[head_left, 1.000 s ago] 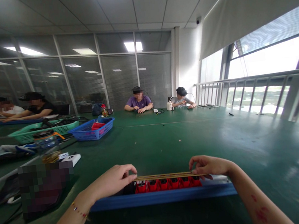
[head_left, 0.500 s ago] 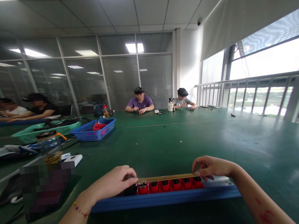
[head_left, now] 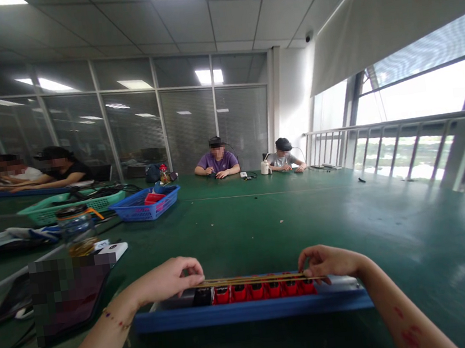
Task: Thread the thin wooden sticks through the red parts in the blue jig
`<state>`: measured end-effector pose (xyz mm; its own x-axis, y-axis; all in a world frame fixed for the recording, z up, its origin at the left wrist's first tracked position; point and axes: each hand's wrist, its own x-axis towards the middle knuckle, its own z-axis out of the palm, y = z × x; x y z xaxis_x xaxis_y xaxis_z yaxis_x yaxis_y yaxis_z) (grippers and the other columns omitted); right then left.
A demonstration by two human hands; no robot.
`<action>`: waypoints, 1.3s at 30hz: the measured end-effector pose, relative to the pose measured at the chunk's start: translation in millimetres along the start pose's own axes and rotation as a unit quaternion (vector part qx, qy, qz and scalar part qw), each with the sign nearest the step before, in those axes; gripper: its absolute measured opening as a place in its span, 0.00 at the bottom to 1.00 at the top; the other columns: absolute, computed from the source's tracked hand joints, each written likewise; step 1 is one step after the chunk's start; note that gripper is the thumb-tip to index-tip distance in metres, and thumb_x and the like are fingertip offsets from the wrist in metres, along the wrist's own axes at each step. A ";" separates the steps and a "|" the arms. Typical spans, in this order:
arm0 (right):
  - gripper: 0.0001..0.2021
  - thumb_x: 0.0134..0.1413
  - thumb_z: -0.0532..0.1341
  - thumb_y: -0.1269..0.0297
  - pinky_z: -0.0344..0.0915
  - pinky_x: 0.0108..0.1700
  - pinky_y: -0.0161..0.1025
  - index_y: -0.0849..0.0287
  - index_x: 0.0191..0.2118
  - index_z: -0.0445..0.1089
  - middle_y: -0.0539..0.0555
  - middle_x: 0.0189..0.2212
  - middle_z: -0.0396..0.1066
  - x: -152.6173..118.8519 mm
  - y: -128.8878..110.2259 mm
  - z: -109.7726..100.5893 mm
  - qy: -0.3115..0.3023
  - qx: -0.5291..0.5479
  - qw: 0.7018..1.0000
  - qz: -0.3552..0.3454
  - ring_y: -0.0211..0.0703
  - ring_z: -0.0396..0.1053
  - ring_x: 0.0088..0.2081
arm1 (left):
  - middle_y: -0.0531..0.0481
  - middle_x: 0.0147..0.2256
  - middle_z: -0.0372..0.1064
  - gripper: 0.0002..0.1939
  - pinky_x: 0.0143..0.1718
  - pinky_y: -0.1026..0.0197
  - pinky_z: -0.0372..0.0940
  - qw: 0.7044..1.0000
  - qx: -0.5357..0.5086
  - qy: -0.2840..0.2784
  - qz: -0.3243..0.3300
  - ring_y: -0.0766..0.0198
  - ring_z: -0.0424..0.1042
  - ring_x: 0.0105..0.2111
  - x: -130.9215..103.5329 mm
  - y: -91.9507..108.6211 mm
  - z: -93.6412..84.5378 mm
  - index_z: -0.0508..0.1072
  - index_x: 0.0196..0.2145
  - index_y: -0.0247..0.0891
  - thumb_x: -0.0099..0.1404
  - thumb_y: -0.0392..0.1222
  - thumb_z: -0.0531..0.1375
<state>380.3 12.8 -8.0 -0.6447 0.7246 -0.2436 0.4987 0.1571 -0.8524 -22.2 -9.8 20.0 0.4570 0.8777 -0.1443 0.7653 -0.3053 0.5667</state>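
Note:
My left hand pinches the left end of several thin yellowish strands. The strands run straight across to my right hand, whose fingers are closed on the right part. Whether they are stretched bands or slim sticks, I cannot tell. Just below them lies a long blue tray with a row of red pieces in it, their tops dark. A black piece sits at the left of that row. My right hand partly covers the tray's right end.
On the left stand a glass jar, a blue basket and a green basket. A dark flat case and a white device lie closer. People sit across the green table.
My left hand has shifted left, and a longer length of the strands now shows between my hands. The black piece in the tray is more exposed. My right hand has barely moved.

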 end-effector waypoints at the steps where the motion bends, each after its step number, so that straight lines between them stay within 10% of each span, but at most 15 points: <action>1: 0.21 0.43 0.60 0.52 0.55 0.22 0.28 0.63 0.40 0.63 0.48 0.20 0.66 0.1 0.0 0.1 0.002 0.000 1.000 -0.001 0.31 0.59 0.19 | 0.52 0.28 0.65 0.21 0.22 0.68 0.56 1.000 -0.011 -0.009 -0.001 0.68 0.64 0.22 -0.2 -4.4 -2.2 0.69 0.33 0.39 0.55 0.58 0.50; 16: 0.22 0.41 0.61 0.51 0.55 0.20 0.28 0.63 0.39 0.64 0.47 0.20 0.64 1.9 4.8 -1.0 0.013 -0.002 1.000 0.001 0.31 0.59 0.19 | 0.53 0.30 0.70 0.17 0.32 0.68 0.59 0.998 0.019 0.040 0.042 0.64 0.67 0.32 -3.2 -0.4 -15.6 0.74 0.28 0.40 0.52 0.54 0.54; 22: 0.21 0.43 0.60 0.51 0.55 0.22 0.28 0.63 0.39 0.63 0.47 0.21 0.64 1.5 4.2 -0.4 0.005 0.007 1.000 -0.008 0.31 0.59 0.20 | 0.54 0.24 0.66 0.18 0.26 0.68 0.56 0.968 -0.115 0.217 0.046 0.68 0.62 0.25 3.1 2.0 -15.4 0.72 0.30 0.37 0.54 0.55 0.54; 30: 0.20 0.40 0.62 0.51 0.57 0.23 0.29 0.63 0.34 0.62 0.48 0.22 0.66 -6.7 8.3 -6.1 0.021 -0.003 1.000 0.011 0.32 0.61 0.21 | 0.55 0.22 0.62 0.20 0.23 0.69 0.56 0.847 -0.280 0.450 0.034 0.70 0.60 0.22 25.0 -31.1 -22.8 0.70 0.30 0.36 0.52 0.57 0.55; 39: 0.17 0.42 0.60 0.51 0.57 0.26 0.30 0.65 0.27 0.67 0.48 0.21 0.65 -11.0 7.3 -8.7 0.026 -0.043 0.999 -0.006 0.33 0.60 0.23 | 0.51 0.23 0.66 0.24 0.24 0.67 0.57 0.883 -0.221 0.412 -0.029 0.67 0.62 0.23 66.3 -50.0 -1.1 0.72 0.29 0.34 0.51 0.60 0.54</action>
<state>396.1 11.8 -7.5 -0.6217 0.7554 -0.2071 0.5404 0.2223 -0.8115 -30.7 64.1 -17.0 -0.2026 0.9133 0.3533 0.4420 -0.2366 0.8652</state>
